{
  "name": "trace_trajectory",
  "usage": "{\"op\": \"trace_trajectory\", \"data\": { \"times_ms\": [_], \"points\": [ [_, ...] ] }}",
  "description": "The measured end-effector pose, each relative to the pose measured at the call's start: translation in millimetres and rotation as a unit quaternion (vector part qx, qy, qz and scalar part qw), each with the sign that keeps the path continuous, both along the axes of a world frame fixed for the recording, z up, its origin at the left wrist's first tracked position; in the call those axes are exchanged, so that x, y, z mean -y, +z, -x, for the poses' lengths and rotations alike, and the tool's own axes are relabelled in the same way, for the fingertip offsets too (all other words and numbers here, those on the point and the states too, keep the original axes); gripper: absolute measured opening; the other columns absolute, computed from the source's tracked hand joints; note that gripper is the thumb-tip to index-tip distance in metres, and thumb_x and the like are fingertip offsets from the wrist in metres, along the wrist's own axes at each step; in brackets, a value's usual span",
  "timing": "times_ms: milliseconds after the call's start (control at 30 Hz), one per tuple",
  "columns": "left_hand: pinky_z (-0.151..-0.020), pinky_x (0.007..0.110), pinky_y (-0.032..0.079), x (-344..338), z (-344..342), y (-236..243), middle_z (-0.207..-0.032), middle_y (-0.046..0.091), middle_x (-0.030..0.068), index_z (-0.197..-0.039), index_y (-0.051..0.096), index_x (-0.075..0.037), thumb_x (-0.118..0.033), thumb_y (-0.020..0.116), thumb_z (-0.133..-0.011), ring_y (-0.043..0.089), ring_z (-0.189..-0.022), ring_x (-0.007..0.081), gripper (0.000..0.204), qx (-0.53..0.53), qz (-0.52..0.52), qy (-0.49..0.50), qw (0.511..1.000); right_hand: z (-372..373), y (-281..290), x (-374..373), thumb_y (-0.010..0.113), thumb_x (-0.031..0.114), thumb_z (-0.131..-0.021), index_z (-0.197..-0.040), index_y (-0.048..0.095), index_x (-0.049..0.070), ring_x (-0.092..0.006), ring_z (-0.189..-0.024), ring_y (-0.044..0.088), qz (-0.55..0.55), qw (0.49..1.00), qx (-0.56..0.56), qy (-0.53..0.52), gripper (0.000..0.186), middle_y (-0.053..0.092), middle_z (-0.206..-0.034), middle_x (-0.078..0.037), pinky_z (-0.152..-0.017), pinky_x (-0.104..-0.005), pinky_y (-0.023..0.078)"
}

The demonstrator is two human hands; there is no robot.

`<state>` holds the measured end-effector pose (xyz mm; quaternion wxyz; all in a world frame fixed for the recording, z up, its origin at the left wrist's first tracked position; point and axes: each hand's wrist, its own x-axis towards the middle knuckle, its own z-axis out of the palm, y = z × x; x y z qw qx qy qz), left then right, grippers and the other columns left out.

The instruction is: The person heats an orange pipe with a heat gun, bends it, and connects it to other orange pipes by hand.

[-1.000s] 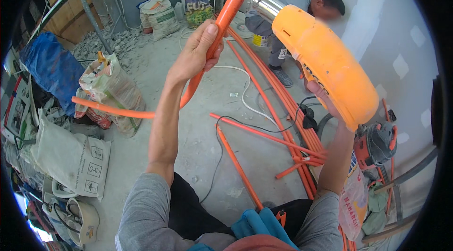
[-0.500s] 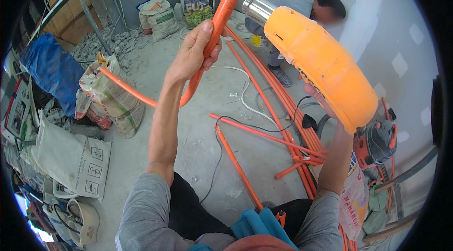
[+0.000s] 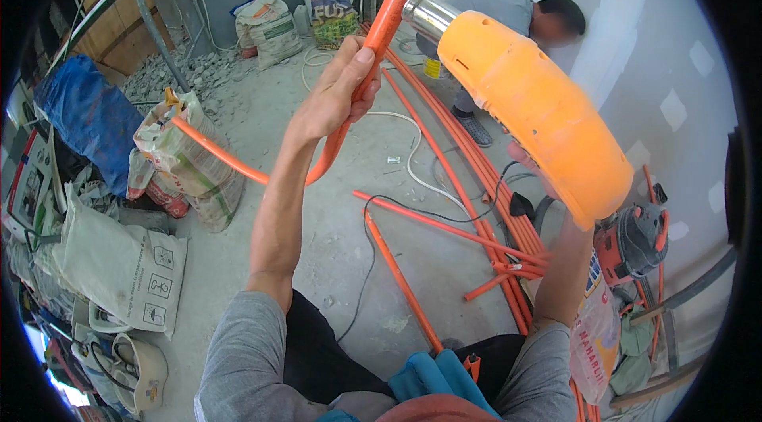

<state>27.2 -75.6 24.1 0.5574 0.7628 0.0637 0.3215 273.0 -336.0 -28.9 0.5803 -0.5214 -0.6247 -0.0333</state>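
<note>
An orange plastic pipe [image 3: 386, 23], bent in a curve lower down, is gripped near its upper end by my left hand [image 3: 337, 89]. Its far end reaches left toward a filled sack. My right hand [image 3: 533, 164] holds a yellow-orange heat gun [image 3: 540, 105], mostly hidden behind the tool's body. The heat gun's silver metal nozzle [image 3: 429, 16] points at the pipe's upper part, at or very near its surface; whether they touch I cannot tell.
Orange pipes [image 3: 452, 144] lie on the concrete floor, crossed by a dark cord. Beyond them a person [image 3: 500, 13] bends by the wall. Filled sacks [image 3: 190, 160], a blue tarp bundle [image 3: 87, 124] and a bucket [image 3: 147, 374] stand left; a red-and-black vacuum-like machine [image 3: 631, 239] stands right.
The pipe's upper end and the heat gun's nozzle have come together. My left hand has shifted slightly downward, and the heat gun has moved a little left.
</note>
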Motion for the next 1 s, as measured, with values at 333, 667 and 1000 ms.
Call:
{"op": "trace_trajectory", "data": {
  "times_ms": [333,667,1000],
  "points": [
    [-0.044,0.021,0.031,7,-1,4,-0.072,0.046,-0.0013,-0.110,0.048,-0.010,-0.049,0.039,-0.110,0.038,-0.051,0.0046,0.039,0.050,-0.032,-0.005,0.998,-15,9,7,0.078,0.036,-0.091,-0.145,0.054,0.013,-0.0145,-0.129,0.058,0.039,0.980,-0.132,0.147,0.063,0.060,-0.145,-0.001,-0.106,-0.0320,0.048],
    [-0.045,0.022,0.030,15,1,8,-0.071,0.047,-0.0013,-0.114,0.053,-0.008,-0.049,0.034,-0.110,0.038,-0.052,0.0041,0.046,0.058,-0.037,0.015,0.998,-18,5,14,0.075,0.030,-0.094,-0.144,0.054,0.011,-0.0180,-0.130,0.058,-0.025,0.999,0.036,0.025,0.058,0.061,-0.144,-0.004,-0.108,-0.0353,0.047],
    [-0.043,0.022,0.031,2,9,7,-0.066,0.046,-0.0025,-0.111,0.055,-0.006,-0.050,0.030,-0.111,0.037,-0.048,0.0047,0.051,0.067,-0.025,0.035,0.997,-24,-2,8,0.072,0.026,-0.097,-0.145,0.053,0.009,-0.0216,-0.131,0.057,0.039,0.987,-0.073,0.139,0.054,0.060,-0.144,-0.008,-0.110,-0.0379,0.046]
  ]
}}
